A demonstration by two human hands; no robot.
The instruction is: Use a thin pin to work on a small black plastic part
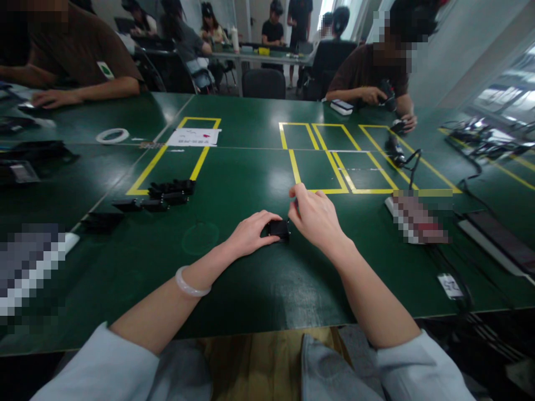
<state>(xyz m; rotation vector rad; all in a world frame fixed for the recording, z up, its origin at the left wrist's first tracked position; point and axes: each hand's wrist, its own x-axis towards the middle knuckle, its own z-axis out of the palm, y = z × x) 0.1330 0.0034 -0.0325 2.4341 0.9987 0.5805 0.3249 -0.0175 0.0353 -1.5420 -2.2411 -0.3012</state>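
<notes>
My left hand (254,234) grips a small black block-shaped part (279,229) on the green table, thumb on the near side and fingers on the far side. Small bright spots show along the part's right edge. Just right of it, my right hand (315,214) is raised with its fingers curled in, apart from the part. Whatever those fingers may hold is too small or hidden to make out. To the left lie several similar black parts (171,192), some grouped and some in a row.
Yellow tape outlines (321,191) mark the green table (251,295). A paper sheet (193,137) and a white tape roll (112,136) lie farther back. At right are a blurred phone-like object (420,217), a dark tablet-like device (497,236) and cables. Two co-workers sit across the table.
</notes>
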